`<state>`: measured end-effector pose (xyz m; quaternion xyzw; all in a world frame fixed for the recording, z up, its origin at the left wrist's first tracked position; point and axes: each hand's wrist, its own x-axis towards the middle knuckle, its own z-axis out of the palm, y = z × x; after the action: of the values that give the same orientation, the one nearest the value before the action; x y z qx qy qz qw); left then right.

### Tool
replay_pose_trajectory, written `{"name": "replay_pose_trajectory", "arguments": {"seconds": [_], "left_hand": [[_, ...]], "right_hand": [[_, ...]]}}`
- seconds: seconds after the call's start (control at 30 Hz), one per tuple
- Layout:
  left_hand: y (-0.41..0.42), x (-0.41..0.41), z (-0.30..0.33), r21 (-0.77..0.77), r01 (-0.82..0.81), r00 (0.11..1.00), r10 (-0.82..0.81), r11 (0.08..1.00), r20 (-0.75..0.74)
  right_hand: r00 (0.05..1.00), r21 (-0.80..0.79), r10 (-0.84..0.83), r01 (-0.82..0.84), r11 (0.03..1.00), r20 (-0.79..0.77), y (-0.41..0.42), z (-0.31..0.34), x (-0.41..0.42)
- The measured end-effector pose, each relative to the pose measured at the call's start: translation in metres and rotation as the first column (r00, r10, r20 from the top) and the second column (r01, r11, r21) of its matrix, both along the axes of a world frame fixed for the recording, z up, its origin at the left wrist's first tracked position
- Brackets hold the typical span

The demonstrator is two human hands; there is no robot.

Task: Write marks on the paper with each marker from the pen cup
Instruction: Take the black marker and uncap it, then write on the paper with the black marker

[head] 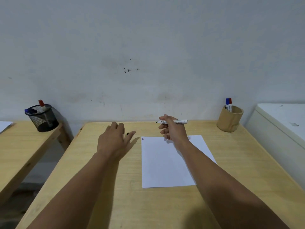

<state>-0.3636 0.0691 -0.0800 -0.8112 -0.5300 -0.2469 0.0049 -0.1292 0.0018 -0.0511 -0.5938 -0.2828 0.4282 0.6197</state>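
A white sheet of paper (165,162) lies on the wooden table (115,187), with small blue and red marks in its top left corner. My right hand (171,129) hovers over the paper's far edge, holding an uncapped white marker (179,121) level, black tip pointing left. My left hand (113,139) rests palm down to the left of the paper, fingers spread; a small black cap (127,133) lies by its fingers. A tan pen cup (229,119) at the far right holds a blue and a red marker (228,104).
A black mesh cup (42,119) with a red and a blue marker stands on a second wooden table at the left, across a gap. A white cabinet (283,123) adjoins the right side. A pale wall runs behind both tables.
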Motion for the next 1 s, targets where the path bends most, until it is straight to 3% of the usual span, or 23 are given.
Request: {"name": "replay_pose_trajectory", "arguments": {"seconds": [0.1, 0.27, 0.37, 0.7, 1.0], "left_hand": [[-0.031, -0.01, -0.006, 0.08, 0.175, 0.976, -0.183, 0.981, 0.115], [-0.062, -0.024, -0.015, -0.255, 0.261, 0.963, -0.269, 0.931, 0.003], [-0.071, -0.026, -0.014, -0.32, 0.299, 0.929, -0.351, 0.899, -0.117], [-0.071, -0.027, -0.014, -0.368, 0.294, 0.897, -0.388, 0.882, -0.213], [-0.078, -0.029, -0.014, -0.409, 0.165, 0.92, -0.289, 0.897, -0.263]], "right_hand": [[0.996, -0.006, -0.004, 0.004, 1.0, 0.091, -0.003, -0.007, -0.015], [0.984, -0.044, -0.012, 0.02, 0.999, 0.178, 0.004, -0.016, -0.039], [0.975, -0.047, -0.026, 0.037, 0.998, 0.221, 0.01, -0.022, -0.051], [0.969, -0.006, -0.061, 0.065, 0.998, 0.241, 0.016, -0.048, -0.055], [0.954, -0.017, -0.023, 0.03, 0.999, 0.299, 0.018, -0.052, -0.053]]}}
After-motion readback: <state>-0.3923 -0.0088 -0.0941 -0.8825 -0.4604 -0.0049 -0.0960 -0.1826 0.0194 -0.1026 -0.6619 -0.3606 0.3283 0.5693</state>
